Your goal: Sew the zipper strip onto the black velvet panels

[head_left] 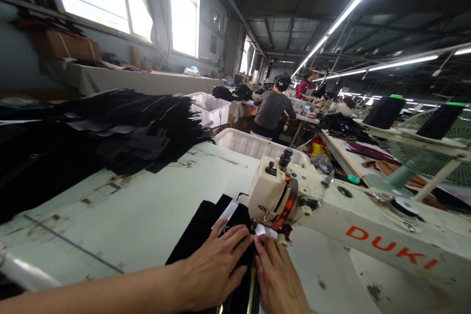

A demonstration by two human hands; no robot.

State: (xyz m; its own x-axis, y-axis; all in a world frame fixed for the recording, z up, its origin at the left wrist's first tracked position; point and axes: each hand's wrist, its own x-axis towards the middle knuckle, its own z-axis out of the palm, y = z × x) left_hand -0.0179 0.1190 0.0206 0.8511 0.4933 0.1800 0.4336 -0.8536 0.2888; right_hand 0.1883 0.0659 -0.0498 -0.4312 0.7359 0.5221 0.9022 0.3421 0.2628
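A black fabric piece (191,233) lies under the head of the sewing machine (270,201), with a white strip (228,213) along it. My left hand (215,267) rests on the fabric, its fingers stretched forward and the thumb apart. Beside the needle area, my right hand (277,274) lies with extended fingers at the fabric's right edge, the fingertips close to the left ones. Between the hands runs a gold-coloured zipper (252,287). A second white piece (265,230) shows just past the right fingertips. The needle tip and the undersides of both hands are hidden.
Stacked black fabric pieces (147,127) cover the table's left side. White plastic bins (253,142) stand behind the table. Black thread cones (384,112) and a green fan (434,157) are at right. A seated person (274,110) works farther back.
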